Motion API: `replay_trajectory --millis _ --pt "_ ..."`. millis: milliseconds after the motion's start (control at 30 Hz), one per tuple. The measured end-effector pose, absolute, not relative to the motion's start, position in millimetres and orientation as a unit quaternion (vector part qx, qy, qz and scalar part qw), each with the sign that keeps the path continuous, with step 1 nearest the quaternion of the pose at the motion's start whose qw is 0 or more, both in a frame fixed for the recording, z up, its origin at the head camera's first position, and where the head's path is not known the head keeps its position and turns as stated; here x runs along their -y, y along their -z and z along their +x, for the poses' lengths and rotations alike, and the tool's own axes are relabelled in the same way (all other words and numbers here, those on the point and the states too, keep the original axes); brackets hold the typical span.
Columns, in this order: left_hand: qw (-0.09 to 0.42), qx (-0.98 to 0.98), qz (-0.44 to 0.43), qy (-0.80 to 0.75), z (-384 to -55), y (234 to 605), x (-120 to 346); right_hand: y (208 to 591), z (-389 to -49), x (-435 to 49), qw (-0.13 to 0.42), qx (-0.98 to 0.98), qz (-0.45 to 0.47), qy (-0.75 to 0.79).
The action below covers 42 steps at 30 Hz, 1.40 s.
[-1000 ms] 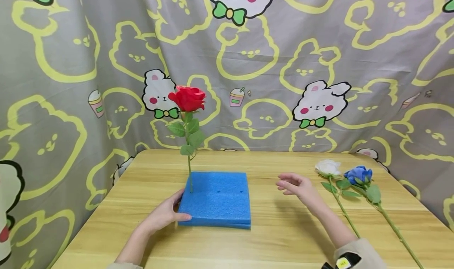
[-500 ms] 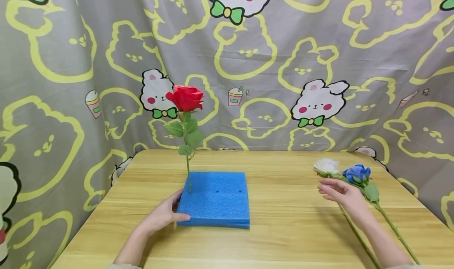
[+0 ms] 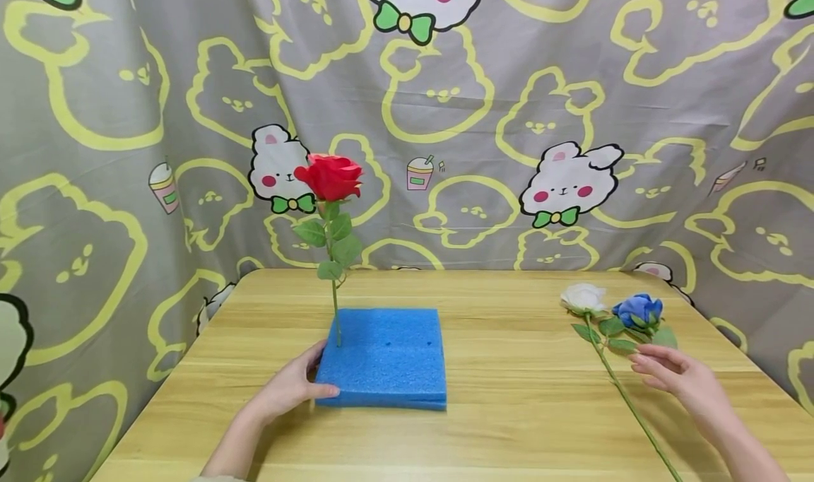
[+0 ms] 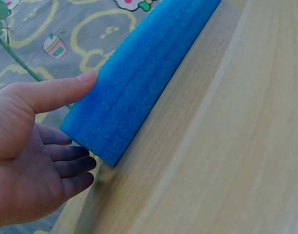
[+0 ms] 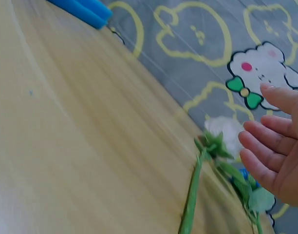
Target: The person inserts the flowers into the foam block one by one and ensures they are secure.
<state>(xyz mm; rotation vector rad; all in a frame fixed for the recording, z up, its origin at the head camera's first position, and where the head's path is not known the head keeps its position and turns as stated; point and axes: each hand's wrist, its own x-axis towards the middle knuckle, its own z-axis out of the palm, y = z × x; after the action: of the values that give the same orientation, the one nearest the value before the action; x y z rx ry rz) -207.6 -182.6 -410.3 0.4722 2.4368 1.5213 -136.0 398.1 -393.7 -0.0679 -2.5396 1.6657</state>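
A blue foam block [image 3: 388, 372] lies on the table, with a red rose [image 3: 331, 178] standing upright in its left part. My left hand [image 3: 289, 390] holds the block's left front corner, thumb on the front edge and fingers along the left side; the left wrist view shows the thumb [image 4: 81, 85] touching the foam. On the right lie a white rose [image 3: 583, 300] and a blue rose [image 3: 638, 311]. Just above the blue rose's stem hovers my right hand [image 3: 689, 383], fingers loosely extended and holding nothing. It hides most of that stem in the head view.
The wooden table [image 3: 502, 411] reaches back to a grey patterned curtain [image 3: 458, 114], which also hangs along both sides. Two small dark holes show in the foam's top, right of the red rose. The white rose's stem [image 3: 626, 397] slants toward the front edge.
My right hand has moved rightward, past the white rose and over to the blue rose's stem. The left hand stays at the foam block, and the view has shifted slightly.
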Motion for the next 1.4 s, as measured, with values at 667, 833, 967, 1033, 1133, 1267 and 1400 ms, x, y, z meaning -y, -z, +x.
replay_trajectory --millis 667,833,967,1033,1133,1267,1400 --pt "0.112 -0.834 0.159 -0.517 -209.9 414.2 183.4 420.3 -126.1 -420.3 -0.092 0.842 -0.102 -0.522" --pt "0.116 -0.831 0.162 -0.52 -209.2 412.8 183.5 418.4 -131.3 -413.3 -0.098 0.872 -0.102 -0.468" --pt "0.114 -0.831 0.168 -0.518 -208.1 409.9 183.7 419.9 -134.2 -407.6 -0.082 0.887 -0.095 -0.445" --pt "0.114 -0.83 0.17 -0.519 -207.8 408.9 183.4 421.0 -134.6 -404.7 -0.072 0.891 -0.094 -0.438" --pt "0.117 -0.83 0.17 -0.519 -207.9 408.7 182.8 422.2 -134.8 -400.4 -0.055 0.895 -0.09 -0.433" --pt "0.12 -0.83 0.165 -0.519 -207.6 409.5 182.1 423.1 -134.7 -394.6 -0.039 0.899 -0.084 -0.428" --pt "0.116 -0.833 0.165 -0.515 -206.7 409.0 181.9 423.7 -135.5 -389.3 -0.024 0.913 -0.084 -0.398"
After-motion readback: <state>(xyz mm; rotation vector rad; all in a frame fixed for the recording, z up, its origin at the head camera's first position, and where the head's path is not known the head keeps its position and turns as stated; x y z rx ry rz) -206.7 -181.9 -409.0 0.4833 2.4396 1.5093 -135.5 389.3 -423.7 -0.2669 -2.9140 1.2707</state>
